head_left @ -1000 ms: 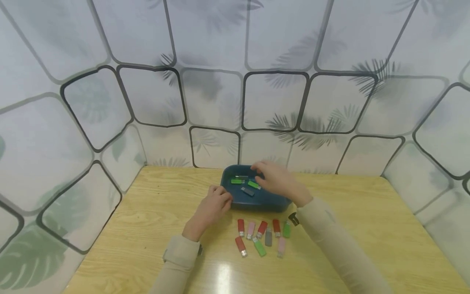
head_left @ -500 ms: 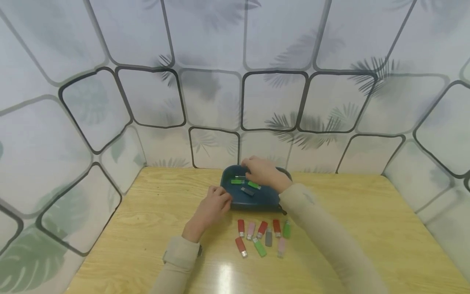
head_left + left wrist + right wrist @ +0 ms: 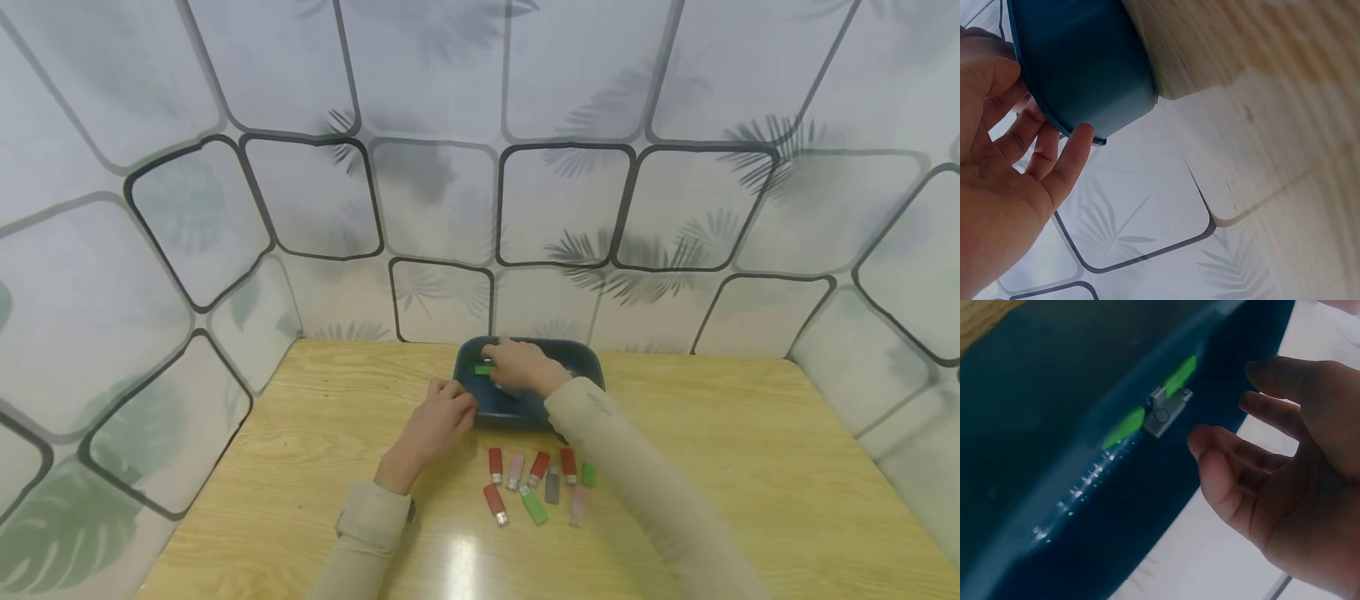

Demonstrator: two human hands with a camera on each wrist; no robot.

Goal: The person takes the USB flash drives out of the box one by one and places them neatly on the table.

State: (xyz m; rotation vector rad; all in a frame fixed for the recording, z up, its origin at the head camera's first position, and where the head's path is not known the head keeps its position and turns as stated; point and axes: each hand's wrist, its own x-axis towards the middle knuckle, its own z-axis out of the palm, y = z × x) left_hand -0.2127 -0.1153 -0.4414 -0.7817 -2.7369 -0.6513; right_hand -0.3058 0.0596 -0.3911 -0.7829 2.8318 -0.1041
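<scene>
A dark blue tray [image 3: 517, 422] stands near the back of the table, with USB sticks inside it. My left hand [image 3: 435, 421] holds the tray's left front corner, fingers and thumb at the rim in the left wrist view. Over the left part of the tray hovers my right hand [image 3: 521, 367], its fingers loosely bent with nothing between them. Near those fingers, the right wrist view shows a green USB stick [image 3: 1125, 427], another green USB stick [image 3: 1180, 375] and a grey USB stick [image 3: 1165, 415] lying close together on the tray's floor. In the head view my right hand hides some of them.
In front of the tray, several USB sticks lie on the wooden table [image 3: 300, 467]: a red one [image 3: 496, 505], a pink one [image 3: 514, 471], a green one [image 3: 534, 504] and a grey one [image 3: 552, 487] among them. A patterned curtain [image 3: 435, 200] rises behind the table.
My right hand has moved leftward and a little lower over the tray, now covering one green stick in the head view. My left hand has stayed at the tray's corner.
</scene>
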